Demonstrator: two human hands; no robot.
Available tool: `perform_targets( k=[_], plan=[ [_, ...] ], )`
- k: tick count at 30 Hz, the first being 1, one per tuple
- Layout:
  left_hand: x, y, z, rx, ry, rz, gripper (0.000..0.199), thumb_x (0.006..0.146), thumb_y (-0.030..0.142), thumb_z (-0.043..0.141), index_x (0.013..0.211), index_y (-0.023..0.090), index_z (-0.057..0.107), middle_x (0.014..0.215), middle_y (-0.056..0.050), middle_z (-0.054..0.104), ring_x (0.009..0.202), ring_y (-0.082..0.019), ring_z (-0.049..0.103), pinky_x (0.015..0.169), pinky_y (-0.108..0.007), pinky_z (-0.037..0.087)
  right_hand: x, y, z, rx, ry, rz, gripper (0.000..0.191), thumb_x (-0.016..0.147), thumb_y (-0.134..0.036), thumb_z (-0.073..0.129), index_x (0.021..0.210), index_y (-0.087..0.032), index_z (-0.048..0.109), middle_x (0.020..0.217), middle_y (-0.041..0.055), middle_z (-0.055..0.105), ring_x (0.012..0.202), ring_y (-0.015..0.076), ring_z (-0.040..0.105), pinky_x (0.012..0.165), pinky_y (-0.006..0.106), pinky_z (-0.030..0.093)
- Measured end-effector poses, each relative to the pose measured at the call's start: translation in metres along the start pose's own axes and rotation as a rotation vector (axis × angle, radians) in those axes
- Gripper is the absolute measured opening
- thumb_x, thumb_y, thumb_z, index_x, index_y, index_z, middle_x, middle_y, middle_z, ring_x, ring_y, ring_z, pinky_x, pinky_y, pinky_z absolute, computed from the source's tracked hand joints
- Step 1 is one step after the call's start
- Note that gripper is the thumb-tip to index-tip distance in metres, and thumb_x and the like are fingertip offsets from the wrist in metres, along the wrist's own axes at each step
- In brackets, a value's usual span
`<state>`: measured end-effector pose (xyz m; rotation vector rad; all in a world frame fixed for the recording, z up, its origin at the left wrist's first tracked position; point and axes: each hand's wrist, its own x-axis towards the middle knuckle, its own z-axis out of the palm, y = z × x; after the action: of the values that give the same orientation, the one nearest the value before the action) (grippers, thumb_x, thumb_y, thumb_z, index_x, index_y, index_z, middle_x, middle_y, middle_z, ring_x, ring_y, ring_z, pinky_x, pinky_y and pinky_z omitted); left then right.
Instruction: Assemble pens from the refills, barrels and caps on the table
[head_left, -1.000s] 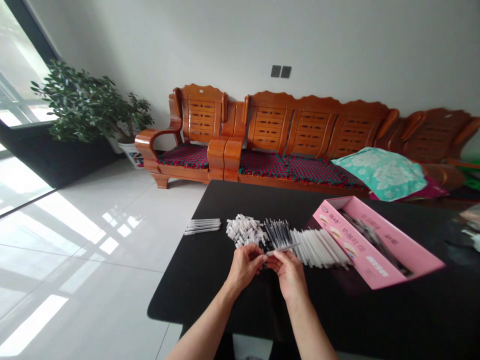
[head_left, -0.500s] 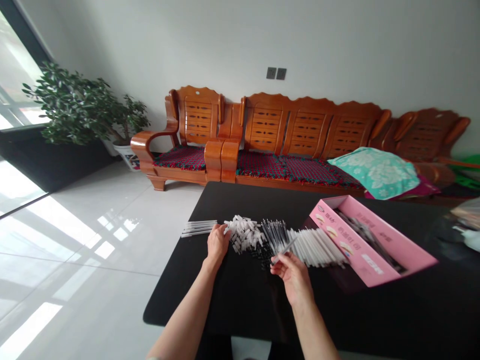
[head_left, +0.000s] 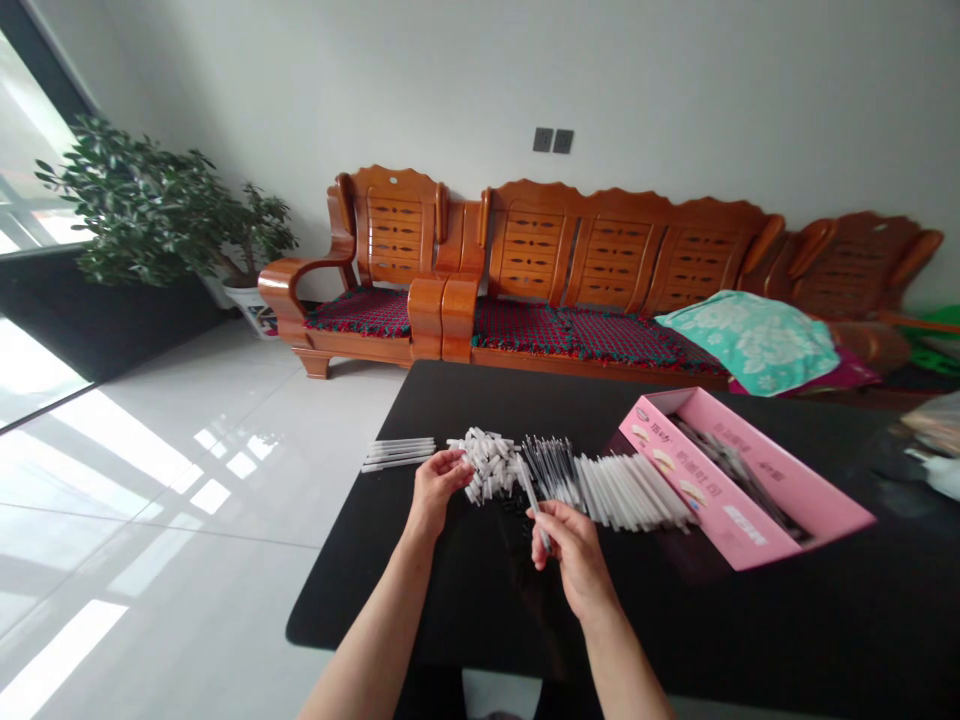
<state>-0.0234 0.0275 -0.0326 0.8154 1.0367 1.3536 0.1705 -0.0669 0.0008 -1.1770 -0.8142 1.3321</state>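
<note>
My right hand grips a pen barrel between thumb and fingers, its upper end pointing up and left. At the left edge of the white cap pile, my left hand has thumb and fingertips close together; whatever they pinch is too small to make out. Assembled-looking white pens lie in a short stack to its left. Dark thin refills are fanned out right of the caps, with small black pieces below. White tubes lie in a row further right.
A pink open box with dark contents stands at the right on the black table. Plastic-wrapped items are at the far right edge. Wooden seats stand behind the table, and a potted plant is at the left.
My left hand has turned and moved slightly right, onto the caps' edge. The barrel in my right hand has swung from pointing up-right to pointing up-left.
</note>
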Motion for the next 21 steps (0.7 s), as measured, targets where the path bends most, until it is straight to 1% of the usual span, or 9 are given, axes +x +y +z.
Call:
perform_targets(
  k=[2,4,6,11,21],
  plan=[
    [-0.008,0.003,0.004,-0.136,-0.066,-0.061,0.046,0.059,0.03,0.087,0.096,0.011,0.068,0.077,-0.005,0.071,0.069,-0.016,0.067,0.07,-0.028,0.054,-0.004,-0.003,0.007,-0.115,-0.04,-0.01,0.03,0.072,-0.042,0.072,0.077,-0.013,0.066,0.044,-0.0042,0.052,0.036,0.008,0.043,0.035,0.018,0.033],
    [-0.013,0.005,0.008,-0.171,-0.097,-0.082,0.047,0.058,0.028,0.089,0.096,0.01,0.068,0.076,-0.005,0.071,0.068,-0.014,0.067,0.069,-0.026,0.054,-0.007,-0.007,0.012,-0.217,-0.051,-0.018,0.027,0.072,-0.041,0.07,0.074,-0.014,0.066,0.043,-0.0048,0.051,0.036,0.0071,0.04,0.035,0.017,0.03],
    [-0.017,0.007,0.01,-0.176,-0.116,-0.087,0.047,0.057,0.026,0.089,0.096,0.01,0.068,0.075,-0.004,0.071,0.067,-0.014,0.067,0.068,-0.025,0.054,-0.01,-0.012,0.016,-0.277,-0.067,-0.031,0.023,0.072,-0.038,0.069,0.073,-0.015,0.066,0.043,-0.0051,0.051,0.037,0.0071,0.04,0.036,0.017,0.03],
    [-0.019,0.008,0.014,-0.173,-0.13,-0.07,0.046,0.058,0.026,0.089,0.096,0.011,0.068,0.075,-0.004,0.071,0.067,-0.014,0.067,0.068,-0.024,0.054,-0.014,-0.02,0.017,-0.325,-0.093,-0.053,0.018,0.074,-0.034,0.067,0.071,-0.016,0.065,0.044,-0.0052,0.05,0.039,0.0079,0.041,0.038,0.018,0.031],
    [-0.02,0.006,0.016,-0.182,-0.126,-0.059,0.047,0.056,0.024,0.09,0.096,0.012,0.069,0.078,-0.003,0.07,0.067,-0.013,0.066,0.068,-0.025,0.054,-0.014,-0.019,0.014,-0.382,-0.097,-0.041,0.017,0.074,-0.032,0.066,0.071,-0.016,0.066,0.044,-0.0053,0.05,0.038,0.0083,0.041,0.038,0.019,0.031]
  ],
)
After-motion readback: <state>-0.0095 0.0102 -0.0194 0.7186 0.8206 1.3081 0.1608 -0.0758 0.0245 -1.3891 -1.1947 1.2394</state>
